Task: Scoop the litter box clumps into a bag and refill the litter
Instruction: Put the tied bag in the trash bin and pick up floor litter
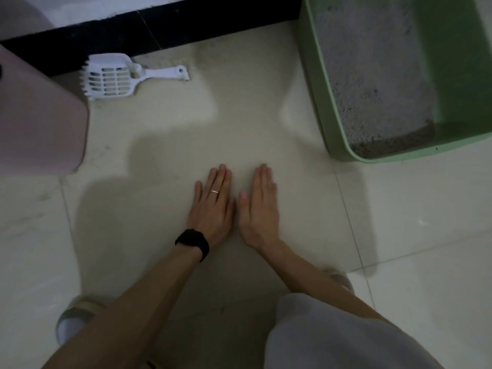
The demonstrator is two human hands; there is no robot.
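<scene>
A green litter box (319, 83) stands on the floor at the upper right, with grey litter (372, 75) inside it. A white slotted scoop (114, 77) lies on the tiles at the upper left, its handle pointing right. My left hand (213, 206) rests flat on the floor in the middle, fingers straight, with a ring on one finger and a black band on the wrist. My right hand (261, 209) lies flat beside it, fingers straight. Both hands hold nothing and are well apart from the scoop and the box.
A pink bin or container (40, 123) stands at the left edge next to the scoop. A black baseboard (159, 30) runs along the wall at the top. My slippered feet (74, 318) and a grey-clad knee (332, 339) are at the bottom.
</scene>
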